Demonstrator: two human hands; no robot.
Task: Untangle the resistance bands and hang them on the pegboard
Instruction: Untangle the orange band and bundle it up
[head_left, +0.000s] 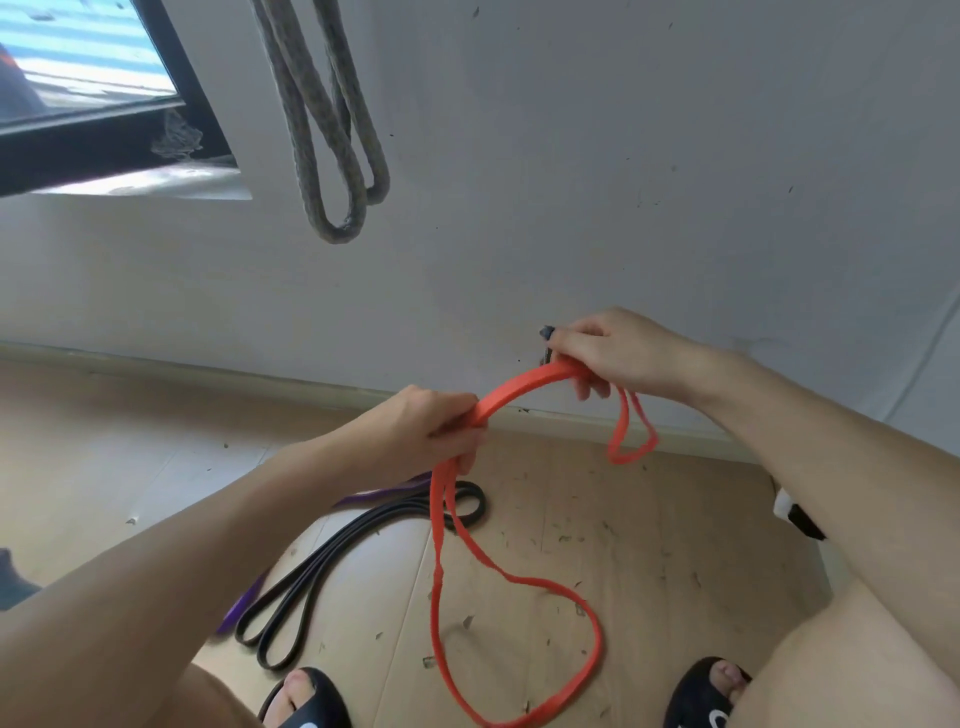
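An orange resistance band (524, 383) arches between both hands in front of the white wall. My left hand (421, 431) grips it at the lower left, and long loops hang from there down to the floor. My right hand (613, 353) grips the other end near a small dark hook (546, 332) on the wall; a short loop dangles below this hand. A black band (332, 556) and a purple band (244, 603) lie together on the floor under my left forearm. A grey band (332, 130) hangs in loops on the wall above.
A dark-framed window (104, 104) is at the upper left. The wooden floor (649, 545) is littered with small debris. My two feet in black sandals (306, 701) stand at the bottom edge. A white and black object (795, 512) lies by the wall at right.
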